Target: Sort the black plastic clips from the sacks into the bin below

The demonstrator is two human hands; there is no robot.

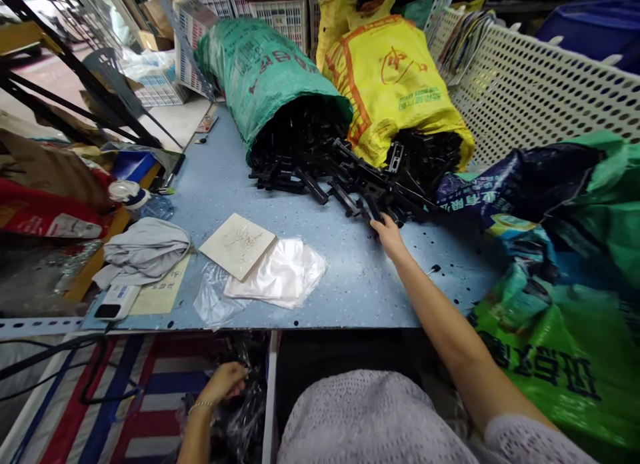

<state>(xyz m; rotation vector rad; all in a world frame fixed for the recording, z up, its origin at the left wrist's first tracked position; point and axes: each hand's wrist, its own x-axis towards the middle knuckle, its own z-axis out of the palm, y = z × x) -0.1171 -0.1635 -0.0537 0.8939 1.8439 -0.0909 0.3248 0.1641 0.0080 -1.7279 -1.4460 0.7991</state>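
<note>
My right hand [389,236] reaches over the blue work table [200,184], thumb and fingers closed on a long black plastic part [372,211] at the near edge of a loose pile of similar parts [345,174]. The pile spills from the mouths of a green woven sack [270,64] and a yellow woven sack [395,77]. Below the table's front edge, my left hand [227,382] hangs with its fingers curled, beside clear plastic bags with dark contents [245,411]. Whatever those fingers hold, if anything, is hidden.
A square pale board [237,245] lies partly on a stack of clear plastic bags [290,271]. Left of it are a grey cloth [145,251], a white device [117,303] and a bottle [145,199]. A perforated white panel [540,84] and green bags [550,357] border the right side.
</note>
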